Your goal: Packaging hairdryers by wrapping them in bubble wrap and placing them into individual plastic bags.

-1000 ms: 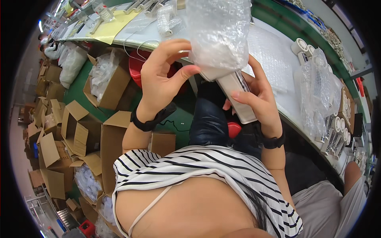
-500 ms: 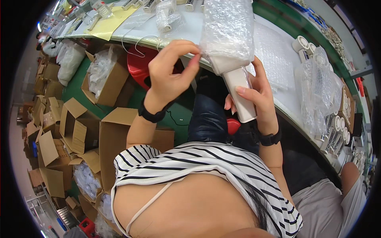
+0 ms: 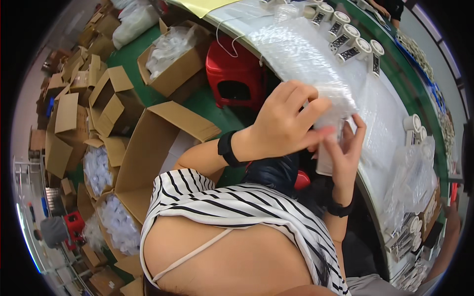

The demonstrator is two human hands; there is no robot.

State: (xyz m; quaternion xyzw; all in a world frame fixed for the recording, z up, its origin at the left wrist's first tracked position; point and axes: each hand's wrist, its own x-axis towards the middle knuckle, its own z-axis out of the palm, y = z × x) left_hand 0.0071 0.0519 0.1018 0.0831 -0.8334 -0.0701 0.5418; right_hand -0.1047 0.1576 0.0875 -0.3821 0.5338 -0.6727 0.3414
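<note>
A white device with a pale rectangular handle (image 3: pixel 324 162) is held in front of me, its wide upper part covered in clear bubble wrap (image 3: pixel 308 59). My right hand (image 3: pixel 348 148) is closed around the handle from the right, thumb in front. Across from it, my left hand (image 3: pixel 281 118) curls its fingers over the lower edge of the wrap, where it narrows toward the handle. Its thumb and fingertips are smeared by motion and lie close to the right thumb. Both hands hide the join between the device's body and handle.
White cylinder-headed devices (image 3: pixel 349 32) line the white table (image 3: pixel 395 103), with bubble-wrapped ones (image 3: pixel 417 172) at the right. Left of me stand a red stool (image 3: pixel 232 71), open cardboard boxes (image 3: pixel 143 153) and a box of plastic bags (image 3: pixel 170 52). A person's arm (image 3: pixel 380 7) shows at the far edge.
The view has turned to the right. My left hand has moved from the wrap's left side across to the handle end, close to the right hand. The right hand still holds the handle.
</note>
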